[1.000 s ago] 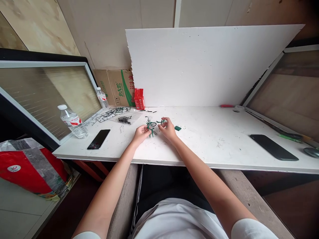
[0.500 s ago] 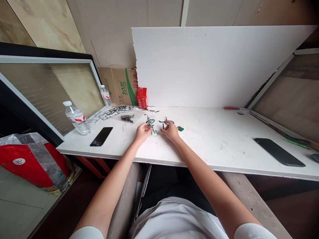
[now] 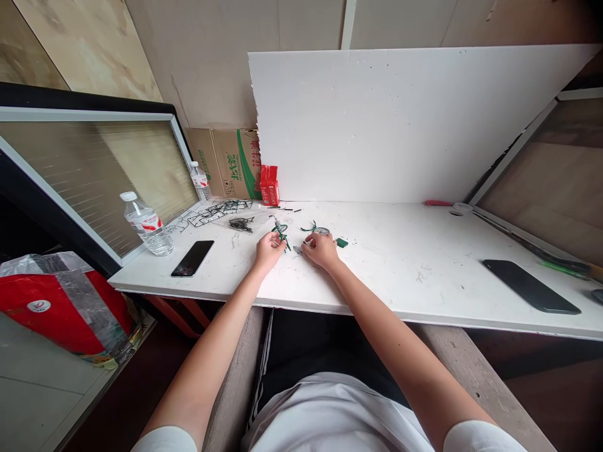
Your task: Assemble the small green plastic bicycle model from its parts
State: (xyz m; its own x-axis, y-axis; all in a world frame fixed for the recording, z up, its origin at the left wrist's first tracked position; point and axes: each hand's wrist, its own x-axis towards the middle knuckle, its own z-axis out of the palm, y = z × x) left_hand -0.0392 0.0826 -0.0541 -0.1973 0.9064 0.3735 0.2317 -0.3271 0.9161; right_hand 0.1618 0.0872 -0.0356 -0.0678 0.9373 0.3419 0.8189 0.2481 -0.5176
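My left hand [image 3: 269, 253] is closed on a green model bicycle frame [image 3: 284, 237], held just above the white tabletop with a dark wheel at its far side. My right hand [image 3: 323, 250] is closed in a pinch low over the table; whatever is between its fingertips is too small and hidden to make out. Between the hands lies a small grey latticed piece [image 3: 298, 250]. Just beyond the right fingers are a spoked wheel [image 3: 322, 230] and a curved green part [image 3: 309, 226]. A green block [image 3: 342, 242] lies right of that hand.
Black sprue frames [image 3: 211, 213] and a clear bag of dark parts [image 3: 240, 224] lie at the back left. Nearby stand a water bottle [image 3: 148, 226], a phone [image 3: 193, 258] and a red box [image 3: 269, 186]. A dark phone [image 3: 531, 286] lies right; a white board [image 3: 377, 125] leans behind.
My right fingers have turned slightly, and the short black piece that showed upright at their tips is now out of sight. The bicycle frame in my left hand has tilted a little.
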